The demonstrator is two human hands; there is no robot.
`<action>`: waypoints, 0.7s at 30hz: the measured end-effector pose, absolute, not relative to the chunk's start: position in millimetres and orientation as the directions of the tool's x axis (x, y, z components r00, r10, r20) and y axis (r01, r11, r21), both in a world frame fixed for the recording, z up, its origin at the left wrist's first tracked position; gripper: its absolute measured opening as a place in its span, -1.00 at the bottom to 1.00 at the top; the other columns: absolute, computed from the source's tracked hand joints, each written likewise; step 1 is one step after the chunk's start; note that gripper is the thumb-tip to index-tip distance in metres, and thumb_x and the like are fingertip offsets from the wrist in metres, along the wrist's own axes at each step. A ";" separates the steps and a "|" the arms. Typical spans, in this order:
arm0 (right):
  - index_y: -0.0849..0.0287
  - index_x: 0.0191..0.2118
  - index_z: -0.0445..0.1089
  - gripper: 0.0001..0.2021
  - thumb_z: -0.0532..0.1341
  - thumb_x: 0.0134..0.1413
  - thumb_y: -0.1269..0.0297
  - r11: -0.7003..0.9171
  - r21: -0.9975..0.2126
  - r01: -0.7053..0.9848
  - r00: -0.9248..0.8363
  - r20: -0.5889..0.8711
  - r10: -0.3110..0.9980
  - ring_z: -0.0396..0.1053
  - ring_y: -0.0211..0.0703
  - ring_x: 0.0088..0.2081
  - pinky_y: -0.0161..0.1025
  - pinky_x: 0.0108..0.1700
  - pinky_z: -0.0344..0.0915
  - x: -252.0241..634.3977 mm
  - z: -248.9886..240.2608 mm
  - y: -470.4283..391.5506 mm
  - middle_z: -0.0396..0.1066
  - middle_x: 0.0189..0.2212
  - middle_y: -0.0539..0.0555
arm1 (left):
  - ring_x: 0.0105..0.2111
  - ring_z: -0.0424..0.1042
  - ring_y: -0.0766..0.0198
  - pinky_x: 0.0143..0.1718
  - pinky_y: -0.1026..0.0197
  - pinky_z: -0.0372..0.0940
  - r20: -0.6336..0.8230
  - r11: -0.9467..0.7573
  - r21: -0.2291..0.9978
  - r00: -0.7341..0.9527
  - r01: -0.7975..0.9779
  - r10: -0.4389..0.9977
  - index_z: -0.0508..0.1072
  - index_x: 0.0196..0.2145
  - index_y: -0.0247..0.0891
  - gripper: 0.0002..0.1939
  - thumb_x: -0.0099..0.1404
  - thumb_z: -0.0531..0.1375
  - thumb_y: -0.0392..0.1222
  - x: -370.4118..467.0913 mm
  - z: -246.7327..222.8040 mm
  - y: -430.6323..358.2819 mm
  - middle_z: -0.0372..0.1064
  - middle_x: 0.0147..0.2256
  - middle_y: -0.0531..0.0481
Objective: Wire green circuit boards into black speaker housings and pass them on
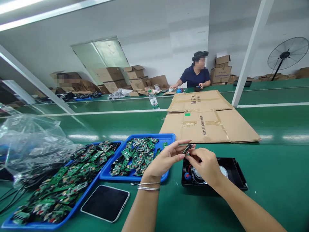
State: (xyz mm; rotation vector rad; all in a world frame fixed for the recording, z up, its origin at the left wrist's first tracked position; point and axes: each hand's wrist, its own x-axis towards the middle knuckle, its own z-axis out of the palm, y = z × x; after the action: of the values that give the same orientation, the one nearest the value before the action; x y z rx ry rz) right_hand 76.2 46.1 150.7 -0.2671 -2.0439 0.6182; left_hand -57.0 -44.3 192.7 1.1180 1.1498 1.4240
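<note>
My left hand [166, 158] holds a small green circuit board [187, 149] between thumb and fingers. The fingertips of my right hand [204, 162] are pinched at the board's lower end; what exactly they grip is too small to tell. Below my right hand lies an open black plastic housing [235, 174] with round speaker parts, a red wire and a small blue-and-red piece [187, 176]. Left of the housing, a blue tray [104, 174] holds many green boards. A longer blue tray [79, 214] farther left is heaped with more boards and black parts.
A phone or tablet [106, 203] lies between trays and my left forearm. Clear plastic bags [31, 138] and black cables are at the left. Flattened cardboard [207, 125] and a water bottle [154, 101] stand beyond. Two people sit at the far bench. A slanted white post [251, 51] rises at right.
</note>
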 end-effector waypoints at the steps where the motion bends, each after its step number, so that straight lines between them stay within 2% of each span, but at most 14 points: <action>1: 0.19 -0.44 0.34 -0.85 0.14 0.13 0.31 0.818 -0.571 -0.063 -0.537 0.711 0.454 0.30 -0.26 -0.48 -0.33 -0.39 0.18 76.6 151.9 44.9 0.39 -0.54 0.00 | 0.04 0.28 0.06 0.05 0.06 0.18 0.090 -0.103 0.987 -0.114 -0.121 0.989 0.34 0.01 -0.17 -0.59 0.17 0.18 -0.30 -57.6 192.1 -44.7 0.36 -0.01 -0.16; 6: 0.18 -0.50 0.33 -0.81 0.13 0.12 0.32 0.738 -0.670 -0.078 -0.555 0.644 0.527 0.26 -0.27 -0.53 -0.33 -0.44 0.16 78.3 157.1 40.6 0.34 -0.60 -0.01 | 0.09 0.21 0.10 0.09 0.13 0.14 0.107 -0.107 0.994 -0.057 0.009 0.993 0.36 0.02 -0.13 -0.59 0.19 0.16 -0.31 -60.9 189.9 -45.9 0.30 0.05 -0.08; 15: 0.20 -0.52 0.32 -0.83 0.16 0.08 0.37 0.704 -0.704 -0.094 -0.579 0.614 0.536 0.25 -0.29 -0.53 -0.35 -0.44 0.14 81.6 160.2 39.1 0.33 -0.60 -0.02 | 0.09 0.21 0.12 0.07 0.16 0.17 0.100 -0.102 0.992 0.031 0.071 0.995 0.37 -0.01 -0.09 -0.59 0.16 0.19 -0.31 -67.2 189.7 -47.0 0.28 0.06 -0.02; 21: 0.20 -0.56 0.29 -0.78 0.14 0.08 0.34 0.703 -0.708 -0.068 -0.603 0.590 0.536 0.20 -0.29 -0.56 -0.36 -0.47 0.09 79.4 158.3 39.9 0.26 -0.65 -0.03 | 0.06 0.25 0.13 0.05 0.14 0.20 0.048 -0.048 0.978 0.008 0.205 0.999 0.35 0.02 -0.07 -0.57 0.17 0.19 -0.27 -66.3 193.2 -48.0 0.27 0.07 -0.01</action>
State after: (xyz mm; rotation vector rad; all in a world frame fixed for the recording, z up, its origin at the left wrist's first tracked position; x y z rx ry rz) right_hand 79.4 39.9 158.3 -0.3572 -2.0548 0.8973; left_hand -66.3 -48.0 193.2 1.3985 1.3345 1.1378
